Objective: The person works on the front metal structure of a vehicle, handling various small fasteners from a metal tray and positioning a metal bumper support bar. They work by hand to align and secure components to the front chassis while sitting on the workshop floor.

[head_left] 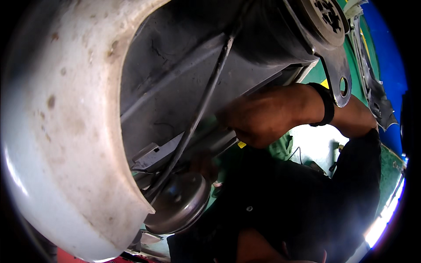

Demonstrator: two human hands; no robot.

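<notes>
The white curved panel (pixel 74 127) looks like painted metal, glossy on its outer side, stained elsewhere. The dark inner panel (pixel 175 83) appears matt. The round part (pixel 180 201) seems smooth, shiny metal; the sleeve (pixel 359 153) is matt cloth.

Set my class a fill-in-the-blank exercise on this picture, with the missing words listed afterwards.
1. The arm with the bare right hand wears a ____ wristband.
2. The stained, curved body panel at left is mainly coloured ____.
3. The rounded, shiny grey metal part sits near the thin dark rod's ____ end.
4. The flat dark metal bracket has a ____ through it.
Missing words: black; white; lower; hole.
</notes>
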